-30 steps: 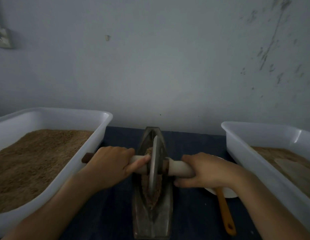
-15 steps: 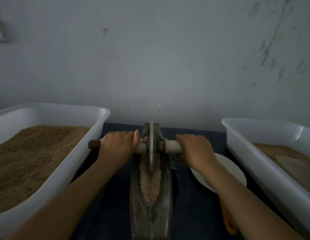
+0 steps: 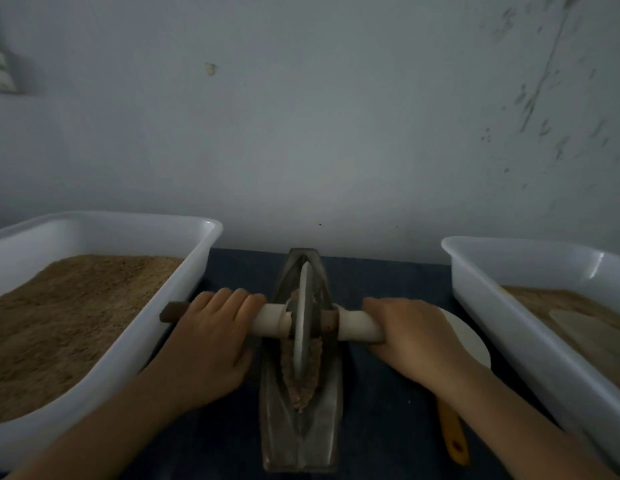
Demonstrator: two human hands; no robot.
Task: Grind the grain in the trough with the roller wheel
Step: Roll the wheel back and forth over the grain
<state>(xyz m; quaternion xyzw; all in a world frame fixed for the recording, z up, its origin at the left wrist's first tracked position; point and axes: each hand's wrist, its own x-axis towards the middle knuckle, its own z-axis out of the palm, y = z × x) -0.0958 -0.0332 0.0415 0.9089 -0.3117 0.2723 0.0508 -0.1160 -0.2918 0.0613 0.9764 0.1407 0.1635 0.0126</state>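
So on the far left there was a big white tub (image 3: 183, 292) sitting on the dark blue table (image 3: 388, 393), filled most of the way with brownish ground stuff (image 3: 59, 323), kind of sandy looking. Just right of it the left hand (image 3: 211, 337) was wrapped over the top of the axle handle (image 3: 270, 322), fingers curled down around the pale sleeve, with the dark rusty end of the rod poking out past the knuckles toward the tub. Dead center was the trough (image 3: 301, 434), a long narrow boat-shaped metal thing running away from the camera toward the wall. The roller wheel (image 3: 303, 320) stood upright on edge in its groove, about in the middle stretch, and the grain (image 3: 301, 382) was a reddish-brown strip lying in the groove, mostly on the near side of the wheel. On the other side the right hand (image 3: 412, 337) was gripping the right end of the axle, fingers closed under it and thumb tucked below. Behind that wrist you could see part of a white plate (image 3: 471, 344), and an orange handle (image 3: 452, 434) stuck out from under the forearm. Far right was a second white tub (image 3: 509, 306) with a shallower layer of brown stuff in it.
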